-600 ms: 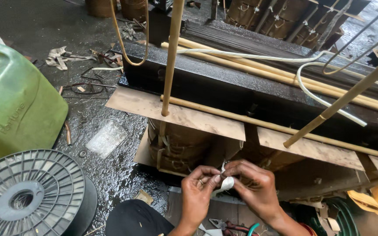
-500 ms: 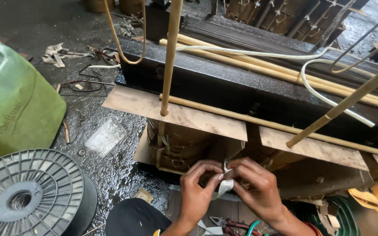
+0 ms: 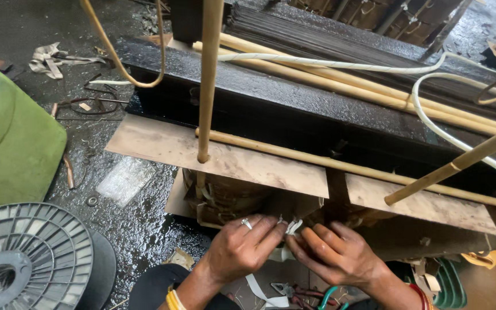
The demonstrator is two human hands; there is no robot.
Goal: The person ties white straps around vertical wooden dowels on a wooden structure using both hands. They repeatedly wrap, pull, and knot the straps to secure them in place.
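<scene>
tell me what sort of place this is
Probably an electrical winding or repair workshop: both hands work white tape at a paper-wrapped coil, beside an empty grey wire spool on an oily floor.

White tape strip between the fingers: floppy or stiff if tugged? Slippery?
Probably floppy: the white tape strip kinks between the left hand and right hand, and a loose length curls below. Likely very light, since fingertips alone pinch it. The floor looks wet or oily, so it may be slick.
</scene>
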